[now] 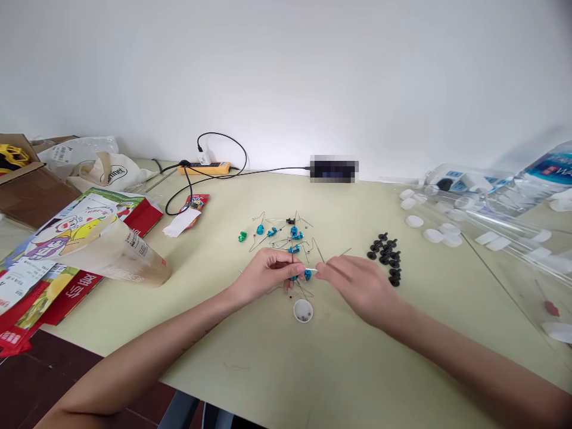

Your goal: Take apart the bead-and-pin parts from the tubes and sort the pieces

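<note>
Close together over the middle of the table are my two hands. My left hand (pixel 268 268) pinches a small blue plastic piece (pixel 294 276) with its thumb and fingers, which partly cover it. My right hand (pixel 355 280) is closed on a thin silver rod (pixel 311 270) that runs across toward the left fingertips; its exact kind is too small to make out. Just behind the hands lie several blue plastic pieces (pixel 294 231) fitted with bent metal wires. Below them a small round white dish (pixel 303 311) holds tiny dark parts.
Green pieces (pixel 242 236) lie left of the wires, black knob-like parts (pixel 388 256) to the right. A plastic cup (pixel 129 253) leans over packaging on the left. Cables run from a power strip (pixel 210 168). White discs (pixel 442 234) and clear plastic (pixel 500 226) occupy the right side.
</note>
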Demonstrator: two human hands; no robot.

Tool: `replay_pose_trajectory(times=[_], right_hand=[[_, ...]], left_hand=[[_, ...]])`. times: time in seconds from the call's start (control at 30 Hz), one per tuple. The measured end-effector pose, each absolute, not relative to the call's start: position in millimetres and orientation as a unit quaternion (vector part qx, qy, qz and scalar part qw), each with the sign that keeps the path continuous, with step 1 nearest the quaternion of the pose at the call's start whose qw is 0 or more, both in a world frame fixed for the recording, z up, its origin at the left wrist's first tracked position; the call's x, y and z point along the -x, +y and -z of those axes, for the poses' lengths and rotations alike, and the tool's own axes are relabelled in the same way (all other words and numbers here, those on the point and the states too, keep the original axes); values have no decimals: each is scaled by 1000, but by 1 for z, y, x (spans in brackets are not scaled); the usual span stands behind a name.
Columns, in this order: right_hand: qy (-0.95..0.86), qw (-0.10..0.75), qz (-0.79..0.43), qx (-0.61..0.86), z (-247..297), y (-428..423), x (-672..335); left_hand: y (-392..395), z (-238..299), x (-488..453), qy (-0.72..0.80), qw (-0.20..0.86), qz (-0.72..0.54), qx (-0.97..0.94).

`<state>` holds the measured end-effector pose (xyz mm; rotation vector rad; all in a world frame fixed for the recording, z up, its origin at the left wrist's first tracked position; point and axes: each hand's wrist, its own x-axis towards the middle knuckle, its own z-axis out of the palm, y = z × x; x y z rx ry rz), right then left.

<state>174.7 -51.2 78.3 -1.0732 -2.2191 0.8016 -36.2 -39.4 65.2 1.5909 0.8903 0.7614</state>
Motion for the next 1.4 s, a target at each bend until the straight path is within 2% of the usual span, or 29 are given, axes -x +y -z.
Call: replay_pose_trajectory(times=[0.07,0.1,0.17,0.27,0.33,0.4,0.5,0.57,0.6,0.67,0.73,0.83,0.9,1.0,1.13,1.2,1.3,1.4], right_hand=[[-845,281,-244,383,-79,-51,-177],[-837,284,-264,387,-79,-50,-178],[-785,268,-386,404,-80,-45,-179],[-623,181,-649,398,-79,-40,-179],[-578,164,-700,386,-76,-40,-177],[-631,204,-634,398,-73,-42,-175],[-767,281,-402,415,-69,-47,-173],[-815,308,-298,390,-68,-48,-173],[-824,316,-283,376,-68,-47,-173],[-797,338,-329,377,-70,-45,-174],[-704,344,-472,403,-71,-42,-175],[-513,242,-726,389,-71,-39,-175],[-457,194,-788,364,-71,-39,-175],[-526,217,-727,383,-71,-44,-172],[-734,274,-447,432,-73,-52,-169],[-768,294,-369,433,-75,-54,-168],[-740,319,-409,429,-77,-52,-169],[-610,263,-627,407,-77,-45,-173]], left_hand=[[-37,-63,36,366,595,-315,-643],[-37,-62,36,365,588,-323,-646],[-39,-62,36,368,521,-354,-684],[-43,-62,37,360,371,-392,-761],[-43,-62,37,358,343,-388,-777],[-41,-62,37,367,412,-362,-751],[-36,-61,37,373,564,-307,-669],[-34,-60,36,366,617,-290,-633],[-33,-60,36,363,625,-293,-626],[-33,-60,36,362,616,-312,-627],[-35,-60,37,368,571,-340,-650],[-39,-60,36,374,462,-364,-717],[-41,-60,36,371,411,-360,-751],[-42,-60,35,374,428,-349,-745],[-40,-58,34,371,550,-323,-675],[-39,-57,33,366,584,-326,-647],[-40,-56,33,370,559,-370,-643],[-40,-54,34,378,474,-402,-686]])
